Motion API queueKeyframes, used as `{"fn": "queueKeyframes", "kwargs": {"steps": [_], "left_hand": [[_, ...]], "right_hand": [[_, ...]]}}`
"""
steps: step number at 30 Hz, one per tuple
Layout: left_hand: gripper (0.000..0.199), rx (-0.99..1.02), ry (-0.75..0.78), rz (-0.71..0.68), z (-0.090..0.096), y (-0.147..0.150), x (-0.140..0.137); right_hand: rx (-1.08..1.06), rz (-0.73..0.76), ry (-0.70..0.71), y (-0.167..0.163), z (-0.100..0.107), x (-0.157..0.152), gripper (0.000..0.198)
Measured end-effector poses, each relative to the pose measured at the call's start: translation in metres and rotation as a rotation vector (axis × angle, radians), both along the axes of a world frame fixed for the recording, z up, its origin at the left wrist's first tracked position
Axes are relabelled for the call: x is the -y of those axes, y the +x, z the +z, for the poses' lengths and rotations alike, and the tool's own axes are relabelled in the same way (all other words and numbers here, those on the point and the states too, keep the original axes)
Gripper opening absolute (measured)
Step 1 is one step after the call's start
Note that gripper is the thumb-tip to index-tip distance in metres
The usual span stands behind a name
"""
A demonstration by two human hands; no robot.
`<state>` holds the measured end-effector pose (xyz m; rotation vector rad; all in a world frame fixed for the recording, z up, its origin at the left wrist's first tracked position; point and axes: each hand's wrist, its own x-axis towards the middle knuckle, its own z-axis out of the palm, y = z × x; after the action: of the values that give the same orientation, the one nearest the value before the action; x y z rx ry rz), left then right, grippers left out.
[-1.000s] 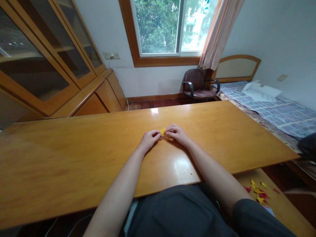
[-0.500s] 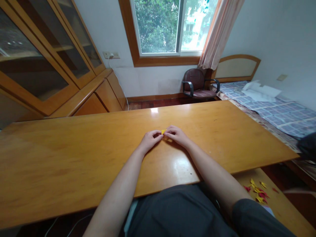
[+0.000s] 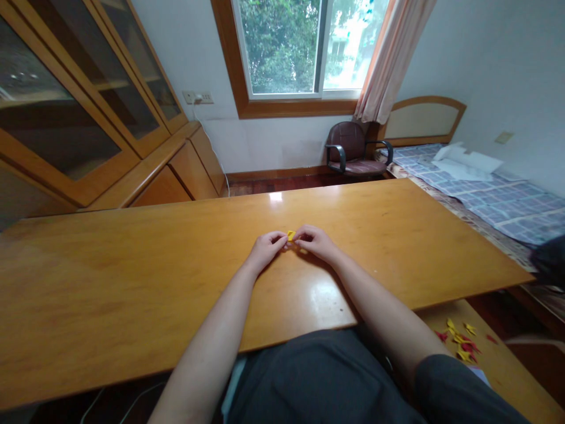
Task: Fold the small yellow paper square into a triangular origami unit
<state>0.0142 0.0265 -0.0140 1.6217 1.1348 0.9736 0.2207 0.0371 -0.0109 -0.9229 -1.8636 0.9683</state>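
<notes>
A small folded piece of yellow paper point(image 3: 291, 235) is held between my two hands, just above the table point(image 3: 145, 277). My left hand point(image 3: 267, 247) pinches its left side between thumb and fingers. From the right, my right hand point(image 3: 314, 240) has thumb and fingertips closed on the other side. The paper's lower part and its exact folds are too small and partly covered to make out.
Several folded red and yellow paper pieces point(image 3: 461, 341) lie on a lower wooden surface point(image 3: 521, 377) at my right. Beyond the table stand a maroon armchair point(image 3: 353, 150) and a bed point(image 3: 485, 188). A glass-door cabinet point(image 3: 128, 118) lines the left wall.
The yellow paper has turned and shifted slightly left between my fingers, and a dark fold line shows on it now. My hands have barely moved.
</notes>
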Motion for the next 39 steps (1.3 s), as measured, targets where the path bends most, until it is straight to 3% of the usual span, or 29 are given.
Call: {"fn": "queueKeyframes", "kwargs": {"steps": [6, 16, 26, 33, 39], "left_hand": [[0.036, 0.021, -0.029, 0.018, -0.0045, -0.0004, -0.0028], [0.034, 0.02, -0.01, 0.005, -0.0018, -0.0011, -0.0016], [0.035, 0.041, -0.038, -0.002, -0.0033, -0.0012, -0.0027], [0.033, -0.093, 0.003, -0.01, 0.0028, 0.0, 0.0001], [0.031, -0.084, -0.002, -0.022, 0.0026, -0.0008, 0.0009]], "right_hand": [[0.02, 0.02, 0.117, -0.0011, -0.001, 0.0013, 0.013], [0.035, 0.018, 0.121, -0.0017, 0.007, 0.0065, 0.02], [0.048, -0.071, 0.001, -0.0032, 0.0062, 0.0065, 0.017], [0.052, -0.052, -0.051, -0.0042, 0.0029, 0.0061, 0.014], [-0.024, -0.037, -0.151, -0.0038, -0.0011, 0.0044, 0.023]]}}
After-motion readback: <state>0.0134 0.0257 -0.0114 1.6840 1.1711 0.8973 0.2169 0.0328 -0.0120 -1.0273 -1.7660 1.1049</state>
